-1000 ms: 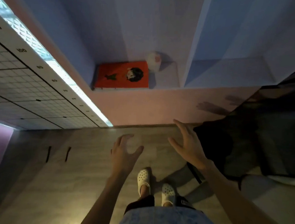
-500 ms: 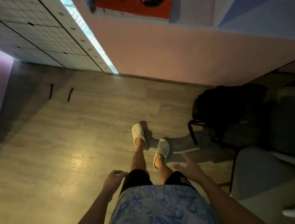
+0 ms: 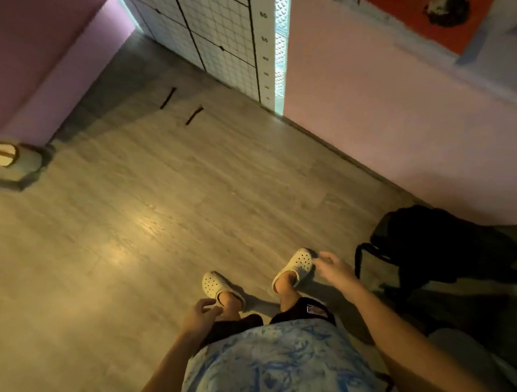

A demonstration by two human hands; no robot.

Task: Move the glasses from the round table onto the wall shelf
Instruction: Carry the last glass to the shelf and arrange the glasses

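Grey wood-look floor (image 3: 156, 218) fills your head view, with neither glasses nor round table in sight. Your left hand (image 3: 200, 313) hangs empty, fingers loosely curled; your right hand (image 3: 336, 271) is spread, empty, a black backpack (image 3: 442, 244) just beyond it.

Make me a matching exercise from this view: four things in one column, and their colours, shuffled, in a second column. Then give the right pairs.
Things:
1. clogs
2. backpack
3. picture on the wall
4. shirt

Colours:
A. black
B. blue and white pattern
C. white
D. orange-red

Pairs: 1-C, 2-A, 3-D, 4-B
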